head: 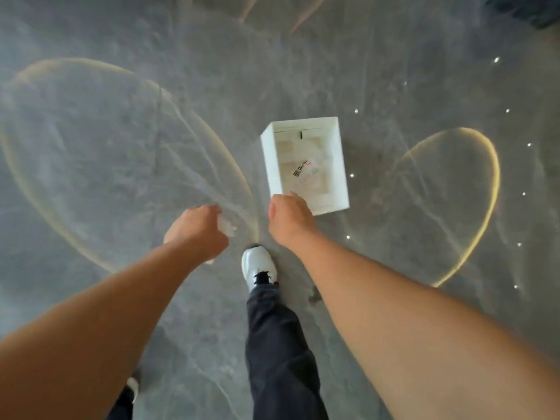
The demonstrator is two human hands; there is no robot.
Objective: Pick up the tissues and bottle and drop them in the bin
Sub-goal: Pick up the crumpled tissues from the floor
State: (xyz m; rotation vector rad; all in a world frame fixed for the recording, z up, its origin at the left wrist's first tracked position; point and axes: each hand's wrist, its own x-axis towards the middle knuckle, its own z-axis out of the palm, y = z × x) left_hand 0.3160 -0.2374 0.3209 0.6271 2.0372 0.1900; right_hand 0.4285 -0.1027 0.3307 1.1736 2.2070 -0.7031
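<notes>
A white rectangular bin (269, 165) stands on the grey floor ahead of me. Inside it lies a clear bottle (306, 168) with a barcode label, along with pale crumpled material. My left hand (197, 228) hangs left of the bin, closed around white tissues (226, 227) that stick out past the fingers. My right hand (288, 216) hovers over the bin's near corner, seen from the back, fingers curled downward; nothing shows in it.
Grey marble-look floor (121, 131) with curved gold inlay lines and small light reflections on the right. My white shoe (257, 266) and dark trouser leg step forward just short of the bin. A dark object (527, 7) sits at the top right corner.
</notes>
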